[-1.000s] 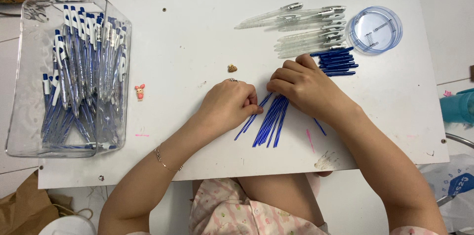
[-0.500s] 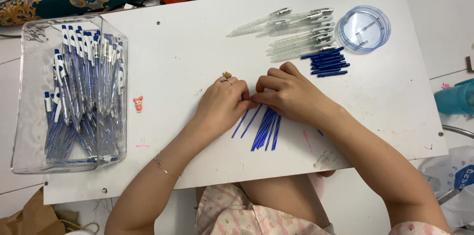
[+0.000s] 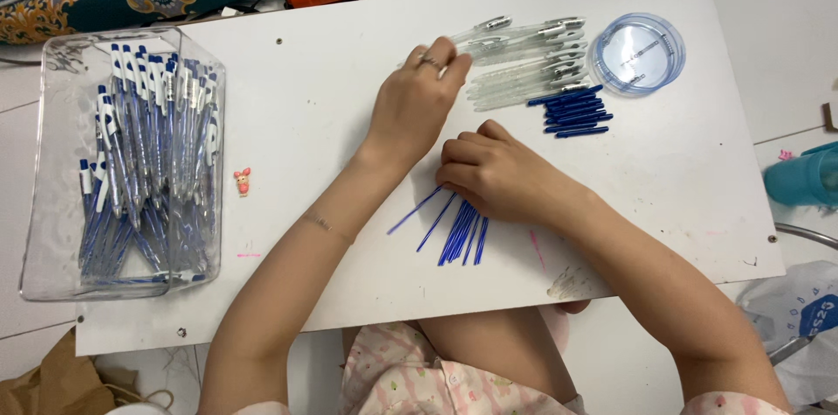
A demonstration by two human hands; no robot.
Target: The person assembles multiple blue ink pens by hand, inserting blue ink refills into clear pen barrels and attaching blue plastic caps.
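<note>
My left hand (image 3: 417,101) reaches up the white board (image 3: 305,118), its fingertips at the left end of a row of clear pen barrels (image 3: 524,57). My right hand (image 3: 493,172) rests on a fan of thin blue ink refills (image 3: 454,227), its fingers curled over their upper ends. Just below the barrels lies a small stack of blue pen caps (image 3: 576,109). Whether either hand has a piece pinched between its fingers is hidden.
A clear plastic bin (image 3: 52,162) of assembled blue-and-white pens stands on the board's left end. A round clear lid (image 3: 637,55) lies at the far right, a tiny pink figure (image 3: 242,181) near the bin. A teal cup (image 3: 803,175) sits off the board.
My left hand has left the refills and moved up and right to the clear barrels. My right hand has stayed on the refills. The camera view has shifted slightly.
</note>
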